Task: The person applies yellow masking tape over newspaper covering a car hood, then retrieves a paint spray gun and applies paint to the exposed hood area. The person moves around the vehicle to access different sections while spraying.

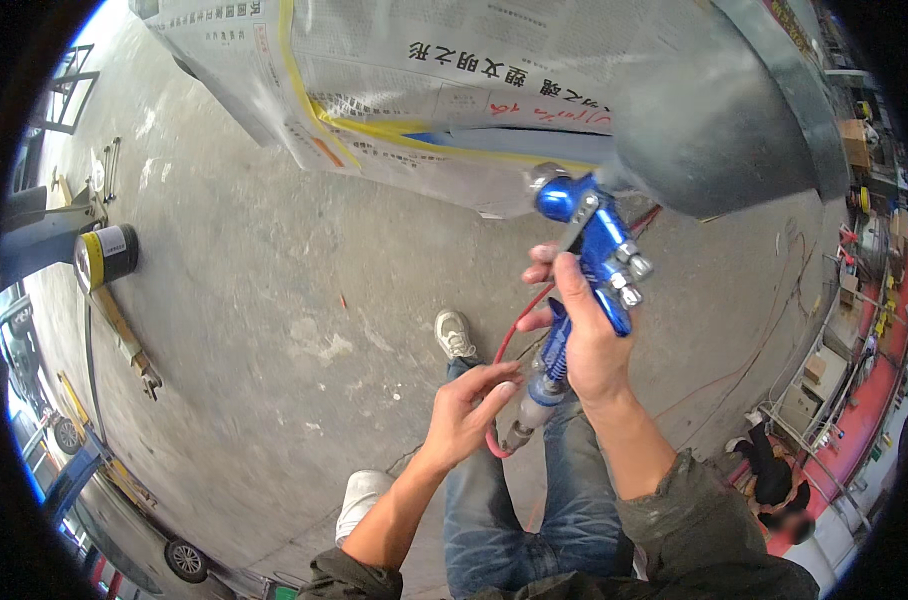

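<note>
A blue spray gun point(602, 232) with metal knobs is gripped in my right hand point(599, 350), the fingers wrapped round its handle. Below the handle hangs a clear filter fitting point(542, 392) with a metal coupling. A thin red air hose point(527, 308) loops from that coupling up past the gun. My left hand point(464, 412) is closed at the hose, thumb and fingers together; part of the hose is hidden behind it. Just beyond the gun's nozzle is a smooth grey panel point(719, 125), bordered by masking newspaper point(374, 60) and yellow tape.
On the left stand a blue lift arm point(39, 245) with a black-and-yellow pad point(107, 256), and a parked car point(124, 530). Shelves and red-edged benches with tools point(844, 390) line the right side. A person point(774, 480) is low down at right. Hoses trail over the concrete floor.
</note>
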